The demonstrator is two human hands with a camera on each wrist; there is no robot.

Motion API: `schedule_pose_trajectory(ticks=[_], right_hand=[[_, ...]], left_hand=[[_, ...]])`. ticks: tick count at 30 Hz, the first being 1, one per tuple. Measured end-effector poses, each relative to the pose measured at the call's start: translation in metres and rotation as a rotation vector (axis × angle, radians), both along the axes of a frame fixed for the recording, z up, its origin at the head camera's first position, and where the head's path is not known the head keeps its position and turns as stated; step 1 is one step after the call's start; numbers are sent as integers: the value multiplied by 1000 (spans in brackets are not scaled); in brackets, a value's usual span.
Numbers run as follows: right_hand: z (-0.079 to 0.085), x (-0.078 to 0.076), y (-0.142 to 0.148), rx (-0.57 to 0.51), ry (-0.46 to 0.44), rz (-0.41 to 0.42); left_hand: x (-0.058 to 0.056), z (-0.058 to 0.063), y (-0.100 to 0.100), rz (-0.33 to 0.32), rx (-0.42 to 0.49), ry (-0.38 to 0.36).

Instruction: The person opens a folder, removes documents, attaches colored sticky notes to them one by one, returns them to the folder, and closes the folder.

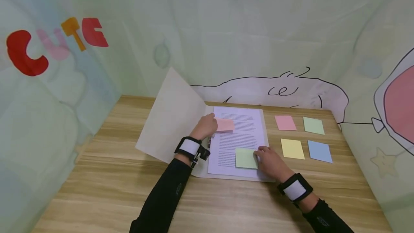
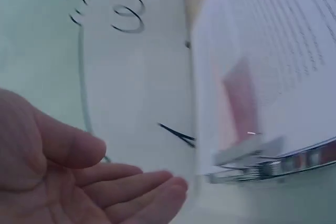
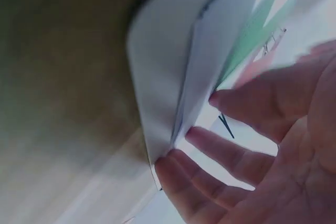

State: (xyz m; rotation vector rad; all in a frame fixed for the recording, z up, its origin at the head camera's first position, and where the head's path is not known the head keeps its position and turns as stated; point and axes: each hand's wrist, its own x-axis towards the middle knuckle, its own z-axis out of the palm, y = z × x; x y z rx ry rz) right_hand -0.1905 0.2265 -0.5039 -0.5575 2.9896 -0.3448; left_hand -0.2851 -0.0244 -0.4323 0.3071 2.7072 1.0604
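A white clip folder (image 1: 174,125) lies with its cover raised on the left, printed sheets (image 1: 226,154) inside it. A pink sticky note (image 1: 225,125) is on the upper left of the top sheet, a green sticky note (image 1: 246,158) at its lower right. My left hand (image 1: 204,127) is beside the pink note in the head view; in the left wrist view its fingers are extended with nothing between them. At the green note's right edge is my right hand (image 1: 271,163). Its thumb (image 3: 236,103) is by that note, and its fingertips touch the edges of the sheets and folder.
On the wooden table (image 1: 106,175), right of the folder, lie a pink note (image 1: 285,122), a green note (image 1: 313,125), a yellow note (image 1: 292,149) and a blue note (image 1: 320,151). A printed curtain (image 1: 226,28) hangs behind and along the sides. The folder's metal clip (image 2: 262,167) runs along the sheets' left edge.
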Motion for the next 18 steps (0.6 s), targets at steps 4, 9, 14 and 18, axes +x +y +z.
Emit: schedule_pose_trajectory(ticks=[4, 9, 14, 18], right_hand=[[2, 1, -2, -2, -11, -10], [1, 2, -6, 28, 4, -18], [-2, 3, -7, 40, 10, -24], [-1, 2, -6, 35, 27, -19]], left_hand=[[-22, -24, -2, 115, 110, -132], [-38, -41, -6, 194, 215, -239], [-45, -50, -11, 210, 238, -255], [-48, -51, -14, 209, 267, -208]])
